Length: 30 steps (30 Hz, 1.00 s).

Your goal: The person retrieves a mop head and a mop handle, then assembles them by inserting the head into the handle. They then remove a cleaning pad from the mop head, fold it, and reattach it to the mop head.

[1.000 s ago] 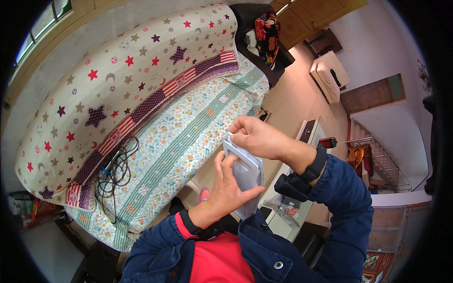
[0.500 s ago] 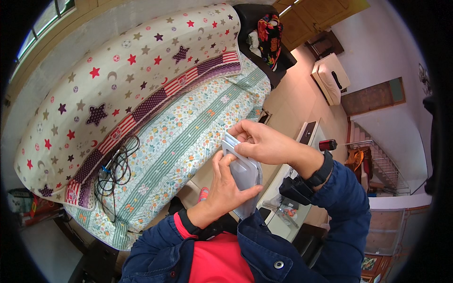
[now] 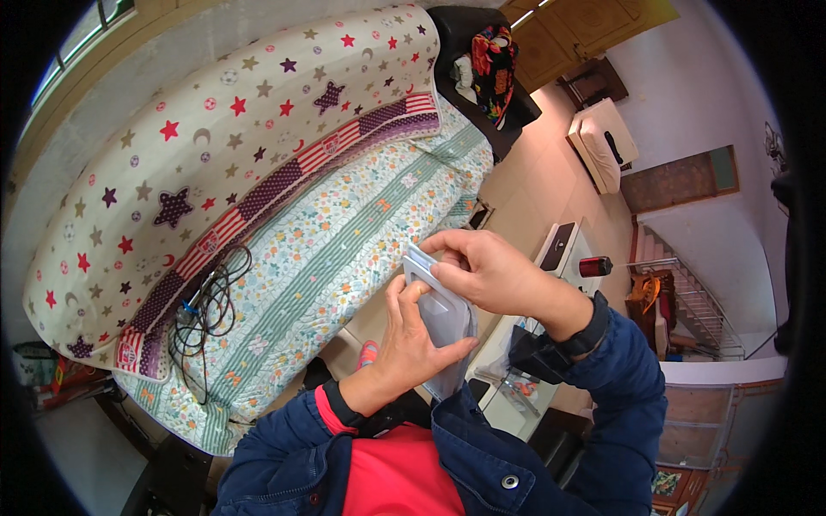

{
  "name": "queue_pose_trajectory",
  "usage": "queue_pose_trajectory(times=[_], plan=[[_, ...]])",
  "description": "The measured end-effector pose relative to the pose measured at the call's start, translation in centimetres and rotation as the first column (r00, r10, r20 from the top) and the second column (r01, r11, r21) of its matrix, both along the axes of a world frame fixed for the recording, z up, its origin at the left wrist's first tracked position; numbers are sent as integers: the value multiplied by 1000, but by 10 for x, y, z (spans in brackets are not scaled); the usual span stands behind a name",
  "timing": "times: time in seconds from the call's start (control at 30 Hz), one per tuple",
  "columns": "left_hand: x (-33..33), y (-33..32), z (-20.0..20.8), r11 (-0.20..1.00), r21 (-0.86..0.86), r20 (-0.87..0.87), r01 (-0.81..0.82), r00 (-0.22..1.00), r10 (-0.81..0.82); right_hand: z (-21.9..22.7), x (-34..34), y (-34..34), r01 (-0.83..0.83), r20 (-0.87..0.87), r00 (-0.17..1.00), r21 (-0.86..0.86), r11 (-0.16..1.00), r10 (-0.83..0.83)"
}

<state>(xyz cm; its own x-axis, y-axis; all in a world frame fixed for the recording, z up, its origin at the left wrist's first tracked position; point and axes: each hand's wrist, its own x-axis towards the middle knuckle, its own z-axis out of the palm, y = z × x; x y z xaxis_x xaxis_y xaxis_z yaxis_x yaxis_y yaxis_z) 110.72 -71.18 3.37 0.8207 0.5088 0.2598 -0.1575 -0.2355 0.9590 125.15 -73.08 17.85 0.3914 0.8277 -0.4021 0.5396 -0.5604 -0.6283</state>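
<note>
In front of my chest I hold a translucent greyish plastic container (image 3: 444, 320) with rounded corners, tilted on edge. My left hand (image 3: 397, 337) is closed around its near side, fingers on the left face and thumb across the lower right. With thumb and fingertips, my right hand (image 3: 482, 268) pinches the upper rim, where a pale flap or lid edge shows. What lies inside the container cannot be made out. Both my wrists carry black bands.
Left of me stands a sofa with a floral quilt (image 3: 344, 232) and a star-patterned cover (image 3: 249, 112). A coil of dark cables (image 3: 206, 314) lies on the quilt. At right, a pale low table (image 3: 508, 404) holds a red and black cylinder (image 3: 595, 266) and small items.
My right hand has shifted slightly right along the container's rim, still pinching it. My left hand and the container stay almost in place.
</note>
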Motion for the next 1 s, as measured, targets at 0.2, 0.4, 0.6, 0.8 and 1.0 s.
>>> queue_pose_trajectory(times=[0.2,0.4,0.6,0.8,1.0], plan=[[3,0,0,999,34,-6,-4,1000,4,4,0,2,3,17,1000,-17,1000,-3],[4,-4,1,1000,-4,-22,21,1000,-21,2,3,-3,-22,84,996,-32,999,24],[3,-4,0,1000,-8,-10,11,1000,-11,-14,6,-14,96,-107,990,46,994,-90],[3,-5,-1,1000,-24,-3,15,1000,-15,-17,4,-25,167,-264,954,73,983,-143],[3,-7,-12,979,-193,102,69,993,-50,-20,-16,-37,265,-283,936,175,948,-210]])
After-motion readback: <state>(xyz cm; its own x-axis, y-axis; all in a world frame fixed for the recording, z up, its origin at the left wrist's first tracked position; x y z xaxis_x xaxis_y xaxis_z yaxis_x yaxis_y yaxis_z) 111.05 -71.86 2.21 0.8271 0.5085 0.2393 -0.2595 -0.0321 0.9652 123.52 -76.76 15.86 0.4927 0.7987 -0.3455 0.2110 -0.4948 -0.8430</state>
